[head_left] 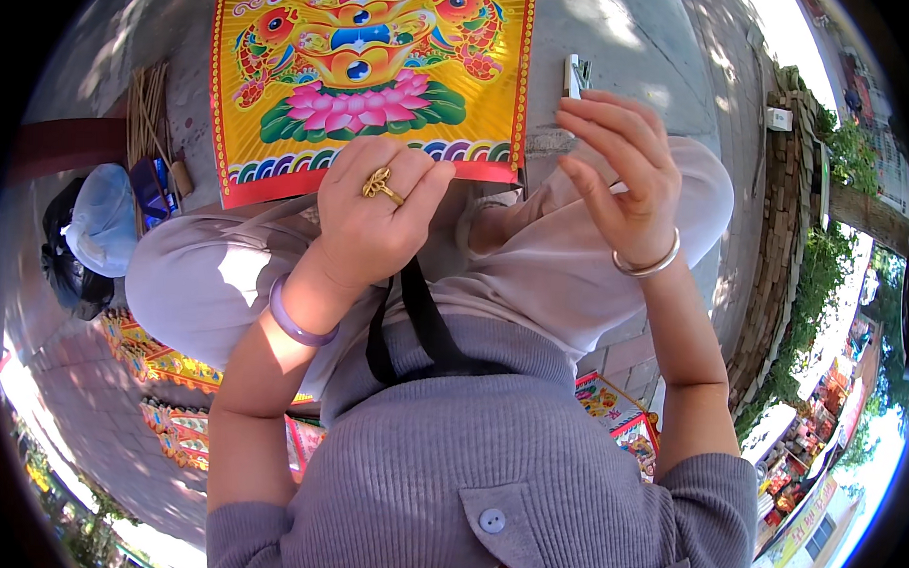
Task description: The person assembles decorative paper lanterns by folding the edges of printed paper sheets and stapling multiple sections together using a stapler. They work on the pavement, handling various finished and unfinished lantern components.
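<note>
Yellow lotus-and-fish poster at upper centre; my left hand curls over its lower edge, seemingly to steady it, pinch hidden; my right hand hangs empty, fingers loosely spread.

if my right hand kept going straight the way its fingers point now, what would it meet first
Most likely the right edge of the yellow poster, just left of the right hand's fingertips, though depth is unclear and it might pass above.
</note>
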{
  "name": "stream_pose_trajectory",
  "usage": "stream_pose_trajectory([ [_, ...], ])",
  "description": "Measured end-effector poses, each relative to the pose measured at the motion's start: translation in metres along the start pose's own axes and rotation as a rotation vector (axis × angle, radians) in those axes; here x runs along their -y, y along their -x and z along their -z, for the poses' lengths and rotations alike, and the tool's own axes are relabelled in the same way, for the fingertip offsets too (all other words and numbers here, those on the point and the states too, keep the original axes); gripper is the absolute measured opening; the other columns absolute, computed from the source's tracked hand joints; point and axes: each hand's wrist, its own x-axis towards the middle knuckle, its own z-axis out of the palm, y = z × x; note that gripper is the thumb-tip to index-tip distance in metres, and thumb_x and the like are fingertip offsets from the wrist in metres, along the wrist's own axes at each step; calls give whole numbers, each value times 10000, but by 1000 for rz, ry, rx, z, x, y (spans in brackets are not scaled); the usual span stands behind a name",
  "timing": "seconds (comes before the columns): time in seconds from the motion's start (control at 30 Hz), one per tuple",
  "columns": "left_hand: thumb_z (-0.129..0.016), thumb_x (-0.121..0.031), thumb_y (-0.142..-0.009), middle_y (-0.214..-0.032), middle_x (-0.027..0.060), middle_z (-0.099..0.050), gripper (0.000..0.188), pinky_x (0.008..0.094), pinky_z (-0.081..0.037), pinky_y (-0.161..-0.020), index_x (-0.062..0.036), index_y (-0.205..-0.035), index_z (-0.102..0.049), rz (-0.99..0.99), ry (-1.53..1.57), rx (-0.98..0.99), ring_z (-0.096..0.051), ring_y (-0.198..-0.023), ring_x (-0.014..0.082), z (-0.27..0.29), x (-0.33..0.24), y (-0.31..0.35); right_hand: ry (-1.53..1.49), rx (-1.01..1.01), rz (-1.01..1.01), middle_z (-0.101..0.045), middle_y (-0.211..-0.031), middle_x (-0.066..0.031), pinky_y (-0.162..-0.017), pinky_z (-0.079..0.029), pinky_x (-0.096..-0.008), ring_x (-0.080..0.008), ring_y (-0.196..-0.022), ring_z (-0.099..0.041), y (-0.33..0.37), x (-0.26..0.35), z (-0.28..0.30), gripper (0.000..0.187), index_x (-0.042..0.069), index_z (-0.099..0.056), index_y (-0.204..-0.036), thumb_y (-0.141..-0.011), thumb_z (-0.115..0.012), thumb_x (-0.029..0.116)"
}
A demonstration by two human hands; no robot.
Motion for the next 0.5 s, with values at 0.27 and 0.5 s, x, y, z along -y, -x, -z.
stream_pose_trajectory([
  [0.27,-608,-57,-575,-740,47,-532,244,326,-431,-547,-3,-812,-610,-13,22,31,-518,-648,209,-1,-4,-12,-237,-150,-753,-656,-1034,-73,-847,-458,-276,-139,-972,-595,18,-176,88,269,31,-671,-1004,-882,-577,251],
  [0.5,-597,-87,-594,-756,37,-528,248,320,-440,-571,-17,-830,-618,7,-18,133,-512,-653,190,0,-8,-12,345,380,-774,-582,-1112,-173,-836,-470,-336,-247,-978,-595,108,-210,-67,566,19,-463,-1257,-819,-619,340],
])
